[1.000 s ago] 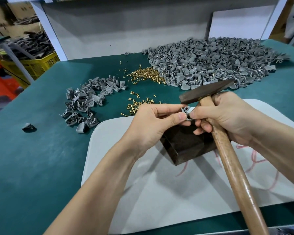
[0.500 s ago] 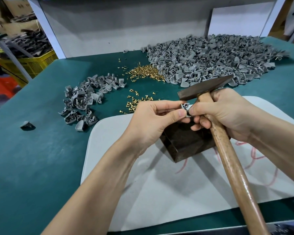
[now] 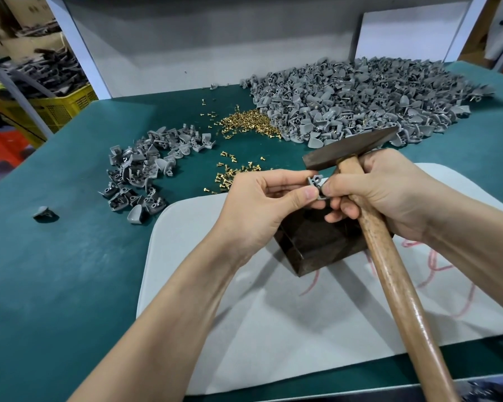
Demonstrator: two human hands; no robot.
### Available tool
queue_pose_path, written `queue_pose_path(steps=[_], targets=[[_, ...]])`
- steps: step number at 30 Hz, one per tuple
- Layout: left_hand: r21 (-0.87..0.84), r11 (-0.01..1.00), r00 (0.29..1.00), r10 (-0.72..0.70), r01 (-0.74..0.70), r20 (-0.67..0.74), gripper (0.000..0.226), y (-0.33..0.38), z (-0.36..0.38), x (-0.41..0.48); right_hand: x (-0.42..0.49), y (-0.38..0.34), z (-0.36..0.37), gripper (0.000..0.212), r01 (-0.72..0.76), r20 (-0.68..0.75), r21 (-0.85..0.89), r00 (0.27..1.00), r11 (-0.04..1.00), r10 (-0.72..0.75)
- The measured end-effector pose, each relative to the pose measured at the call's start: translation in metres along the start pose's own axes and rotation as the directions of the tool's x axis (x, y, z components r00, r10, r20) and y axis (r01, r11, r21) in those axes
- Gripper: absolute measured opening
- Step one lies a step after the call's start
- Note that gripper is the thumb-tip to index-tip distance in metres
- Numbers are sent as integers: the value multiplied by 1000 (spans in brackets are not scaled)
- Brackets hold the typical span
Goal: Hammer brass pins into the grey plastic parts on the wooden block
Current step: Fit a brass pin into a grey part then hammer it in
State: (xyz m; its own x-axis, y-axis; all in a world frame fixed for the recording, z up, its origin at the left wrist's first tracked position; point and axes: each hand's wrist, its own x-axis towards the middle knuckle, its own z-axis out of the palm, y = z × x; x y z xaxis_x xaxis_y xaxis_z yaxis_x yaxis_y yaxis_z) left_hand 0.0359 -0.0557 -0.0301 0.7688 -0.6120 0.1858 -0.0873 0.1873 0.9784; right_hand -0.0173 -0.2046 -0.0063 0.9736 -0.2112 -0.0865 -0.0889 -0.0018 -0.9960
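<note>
A small grey plastic part [image 3: 315, 182] is pinched between the thumb and fingers of my left hand [image 3: 262, 207], just above the dark wooden block [image 3: 320, 242]. My right hand [image 3: 389, 192] grips the hammer [image 3: 389, 256] near its dark metal head, and its fingertips also touch the part. The long wooden handle runs down to the lower right. Loose brass pins [image 3: 247, 124] lie in a heap on the green table, with more scattered pins [image 3: 230, 174] nearer my left hand. Whether a pin sits in the held part I cannot tell.
A large heap of grey parts [image 3: 375, 103] fills the back right of the table. A smaller heap [image 3: 145, 172] lies at left, one stray part [image 3: 42, 212] further left. The block stands on a white mat [image 3: 273, 329]. A yellow crate [image 3: 55, 108] sits beyond the table's left edge.
Both hands stay together over the block, still holding the grey part and hammer. No clear movement apart from a slight camera shift.
</note>
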Motion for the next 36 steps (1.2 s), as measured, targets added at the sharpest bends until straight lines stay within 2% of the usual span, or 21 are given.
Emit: queue_pose_path(steps=[9, 12, 14, 18, 23, 28, 32, 36], targets=[[-10, 1000, 1000, 18, -18, -23, 20, -1, 1, -1, 1, 2, 0, 30, 24, 7, -1, 1000, 1000, -24], [8, 1000, 999, 24, -24, -35, 20, -2, 1, 0, 1, 3, 0, 24, 31, 0, 8, 1000, 999, -31], [-5, 1000, 999, 21, -22, -36, 19, -2, 1, 1, 0, 3, -2, 19, 39, 2, 52, 999, 998, -39], [-59, 998, 999, 19, -21, -47, 17, -1, 1, 2, -1, 2, -4, 24, 46, -11, 226, 999, 973, -45], [-123, 990, 996, 58, -65, -63, 22, -1, 1, 5, 2, 3, -8, 30, 27, -77, 271, 997, 962, -6], [-147, 987, 997, 59, -66, -52, 22, -2, 1, 5, 0, 5, -9, 21, 70, -60, 235, 997, 969, -58], [-125, 990, 998, 53, -58, -44, 16, -2, 1, 4, -1, 6, -8, 35, 100, -45, 185, 995, 978, -93], [-91, 993, 997, 65, -68, -36, 16, -1, 1, 3, -2, 5, -7, 18, 111, -38, 178, 994, 978, -106]])
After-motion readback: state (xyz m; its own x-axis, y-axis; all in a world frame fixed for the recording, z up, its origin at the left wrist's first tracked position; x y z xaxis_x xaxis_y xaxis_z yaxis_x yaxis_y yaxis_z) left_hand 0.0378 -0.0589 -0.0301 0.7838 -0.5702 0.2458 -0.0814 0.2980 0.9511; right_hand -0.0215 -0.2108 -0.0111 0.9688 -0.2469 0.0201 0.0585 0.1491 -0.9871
